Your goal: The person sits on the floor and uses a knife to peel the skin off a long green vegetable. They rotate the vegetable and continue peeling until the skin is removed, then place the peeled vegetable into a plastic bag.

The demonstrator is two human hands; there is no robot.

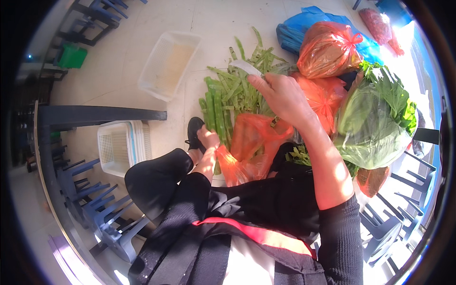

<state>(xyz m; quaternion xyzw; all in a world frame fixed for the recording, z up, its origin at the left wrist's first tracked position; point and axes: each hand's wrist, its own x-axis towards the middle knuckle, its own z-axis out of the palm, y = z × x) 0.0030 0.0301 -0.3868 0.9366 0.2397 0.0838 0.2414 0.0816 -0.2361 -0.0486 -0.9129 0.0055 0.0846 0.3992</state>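
My right hand (288,98) is closed around a knife, and its pale blade (245,67) points up and left over a heap of green peelings (238,85). Long green stalks (213,107), which look like celtuce stems, lie side by side left of the heap. Lower down, my left hand (208,138) is beside my black shoe (194,131) and the lower ends of the stalks. Its fingers are curled, and I cannot tell whether anything is in them. An orange plastic bag (249,139) spreads between my hands, with one end by my left wrist.
A white plastic basket (169,66) stands on the tiled floor; stacked baskets (121,146) sit at the left by a dark table frame (103,113). Tied orange bags (327,50), a blue bag (292,34) and bagged leafy greens (370,117) crowd the right. Blue stools (117,235) flank me.
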